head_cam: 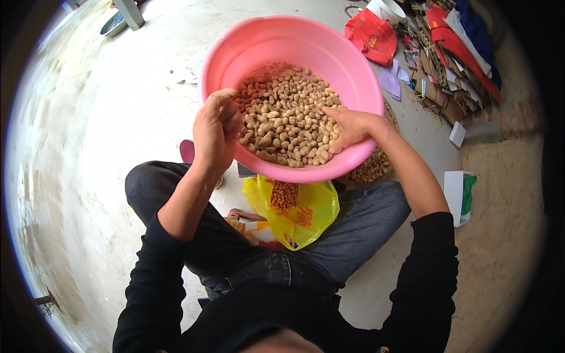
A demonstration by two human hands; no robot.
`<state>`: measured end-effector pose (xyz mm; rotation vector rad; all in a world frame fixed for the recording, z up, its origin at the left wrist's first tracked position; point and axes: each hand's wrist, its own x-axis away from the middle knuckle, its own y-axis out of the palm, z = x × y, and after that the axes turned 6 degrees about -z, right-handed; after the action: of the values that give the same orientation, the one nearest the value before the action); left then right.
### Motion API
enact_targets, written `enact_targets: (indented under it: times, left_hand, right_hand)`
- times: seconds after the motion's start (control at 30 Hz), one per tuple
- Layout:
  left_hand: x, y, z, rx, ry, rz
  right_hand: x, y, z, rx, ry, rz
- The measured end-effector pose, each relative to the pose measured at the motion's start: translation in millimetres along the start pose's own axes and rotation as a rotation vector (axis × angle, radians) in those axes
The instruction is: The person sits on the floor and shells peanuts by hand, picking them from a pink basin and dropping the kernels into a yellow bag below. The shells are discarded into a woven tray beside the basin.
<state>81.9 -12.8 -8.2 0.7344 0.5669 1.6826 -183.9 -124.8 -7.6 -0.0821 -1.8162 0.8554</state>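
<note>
A large pink plastic basin (291, 33) is tilted toward me above my lap. Unshelled peanuts (287, 123) are heaped inside it, with a reddish tint along the left. My left hand (217, 128) is curled at the basin's left rim; whether anything is inside its fingers is hidden. Reaching over the right rim, my right hand (351, 125) rests at the edge of the peanuts with thumb and fingers apart. Below the basin, between my legs, a yellow plastic bag (309, 220) hangs open with shelled peanut kernels (284, 195) in it.
More unshelled peanuts (373, 167) lie in a round container, partly behind the basin. To the upper right are a red bag (371, 37), a white bucket (388, 11) and a pile of flattened cardboard (441, 84). A white box (454, 198) with something green stands at right.
</note>
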Motion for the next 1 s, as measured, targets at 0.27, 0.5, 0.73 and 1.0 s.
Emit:
enact_targets:
  times: [0.27, 0.5, 0.73, 1.0]
  left_hand:
    - [10.2, -4.7, 10.0, 0.095, -0.157, 0.0]
    - [9.0, -0.4, 10.9, 0.186, -0.238, 0.015]
    - [3.4, -8.2, -0.7, -0.048, 0.326, 0.128]
    - [6.0, -5.3, -2.8, -0.113, 0.331, 0.102]
  right_hand:
    - [-42.7, -4.6, 16.7, -0.155, 0.006, 0.216]
    - [-55.1, -4.3, 7.1, 0.022, 0.083, 0.358]
    - [-54.8, 12.8, -9.1, 0.309, 0.106, -0.036]
    - [-21.1, 14.1, -36.2, -1.268, 0.058, 0.197]
